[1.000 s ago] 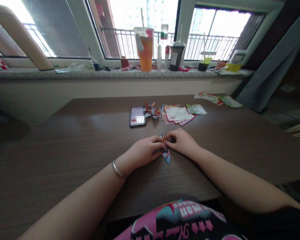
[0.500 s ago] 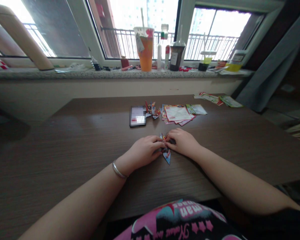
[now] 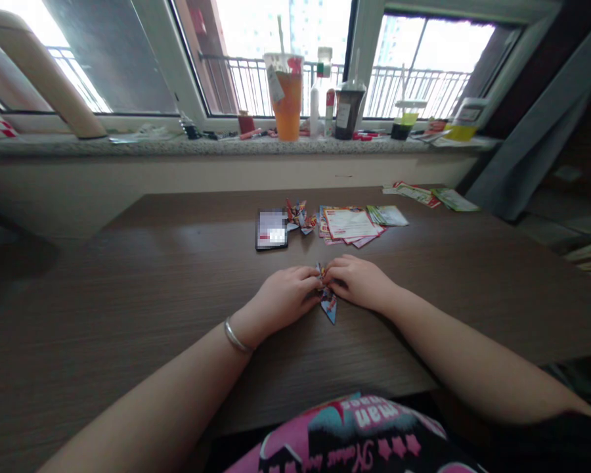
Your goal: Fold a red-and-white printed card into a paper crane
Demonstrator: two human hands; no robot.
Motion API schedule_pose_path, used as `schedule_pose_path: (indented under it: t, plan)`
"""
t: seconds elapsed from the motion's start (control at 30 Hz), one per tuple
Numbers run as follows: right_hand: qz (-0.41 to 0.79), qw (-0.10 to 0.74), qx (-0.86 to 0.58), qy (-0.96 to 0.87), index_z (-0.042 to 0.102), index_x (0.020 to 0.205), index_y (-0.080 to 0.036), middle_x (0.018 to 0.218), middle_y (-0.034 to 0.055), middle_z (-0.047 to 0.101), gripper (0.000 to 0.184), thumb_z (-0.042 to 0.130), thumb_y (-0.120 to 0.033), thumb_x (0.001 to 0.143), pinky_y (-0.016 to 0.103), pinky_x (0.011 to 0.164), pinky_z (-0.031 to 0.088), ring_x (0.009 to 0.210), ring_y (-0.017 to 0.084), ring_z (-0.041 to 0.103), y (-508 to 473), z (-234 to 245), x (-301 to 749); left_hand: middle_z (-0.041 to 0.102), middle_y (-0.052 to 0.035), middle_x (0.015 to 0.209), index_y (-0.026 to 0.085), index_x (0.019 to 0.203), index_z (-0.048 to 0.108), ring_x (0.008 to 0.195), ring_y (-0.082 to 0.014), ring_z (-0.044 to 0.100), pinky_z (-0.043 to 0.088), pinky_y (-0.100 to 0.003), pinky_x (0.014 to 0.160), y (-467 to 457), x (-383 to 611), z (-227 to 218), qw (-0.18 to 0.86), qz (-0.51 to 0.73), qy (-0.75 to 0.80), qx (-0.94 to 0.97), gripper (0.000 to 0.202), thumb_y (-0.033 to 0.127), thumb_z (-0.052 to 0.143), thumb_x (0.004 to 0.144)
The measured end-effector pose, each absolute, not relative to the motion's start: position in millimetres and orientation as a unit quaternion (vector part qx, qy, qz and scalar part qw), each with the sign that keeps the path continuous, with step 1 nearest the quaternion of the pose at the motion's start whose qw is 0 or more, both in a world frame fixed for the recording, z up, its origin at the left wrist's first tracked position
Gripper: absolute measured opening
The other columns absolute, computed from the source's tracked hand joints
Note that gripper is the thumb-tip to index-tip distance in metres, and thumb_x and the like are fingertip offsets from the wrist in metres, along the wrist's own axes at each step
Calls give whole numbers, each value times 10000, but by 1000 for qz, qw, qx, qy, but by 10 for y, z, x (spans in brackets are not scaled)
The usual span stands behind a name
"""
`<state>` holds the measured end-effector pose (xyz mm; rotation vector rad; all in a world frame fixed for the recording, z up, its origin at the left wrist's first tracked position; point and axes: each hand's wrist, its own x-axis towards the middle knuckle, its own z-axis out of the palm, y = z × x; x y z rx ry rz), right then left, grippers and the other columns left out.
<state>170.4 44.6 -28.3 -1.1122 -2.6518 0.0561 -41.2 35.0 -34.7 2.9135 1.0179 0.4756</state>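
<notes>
A small folded piece of printed paper (image 3: 328, 306) lies on the brown wooden table (image 3: 128, 295), its pointed blue tip toward me. My left hand (image 3: 283, 299) pinches its left side, fingers curled; a silver bangle sits on that wrist. My right hand (image 3: 359, 282) pinches its top right part, fingertips meeting those of the left. Much of the paper is hidden under the fingers.
Beyond the hands lie a phone (image 3: 271, 229), several small folded paper figures (image 3: 300, 217) and a stack of printed sheets (image 3: 350, 225). More leaflets (image 3: 426, 195) sit far right. Drink cups (image 3: 288, 98) and bottles line the windowsill (image 3: 177, 146).
Both hands have closed in slightly over the folded paper, covering more of its upper part. The paper stays in the same spot.
</notes>
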Motion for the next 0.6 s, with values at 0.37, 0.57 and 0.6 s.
schedule_pose_path:
  t: [0.37,0.57,0.6]
  plan:
    - [-28,123,-337,-933,672,1036,-196,1072,67,701,200,537,-246,897,319,848,459,973,206,609,463,-319,1710,695,-55,1020,200,1034,684,946,-213,645,518,-358,863,379,-439,-317,-23,137,350,926,216,221,525,890]
    - [-92,113,-313,-938,666,995,-179,1054,84,696,202,485,-250,944,320,801,434,962,205,595,409,-267,1676,691,-60,1050,189,1070,655,975,-212,638,514,-353,876,397,-461,-334,-18,139,335,932,225,191,531,882]
    - [-99,110,-308,-940,664,993,-182,1047,80,696,195,486,-245,944,317,793,427,965,204,587,399,-259,1671,692,-61,1039,191,1066,654,972,-212,638,514,-352,871,398,-464,-331,-19,138,334,932,221,194,528,885]
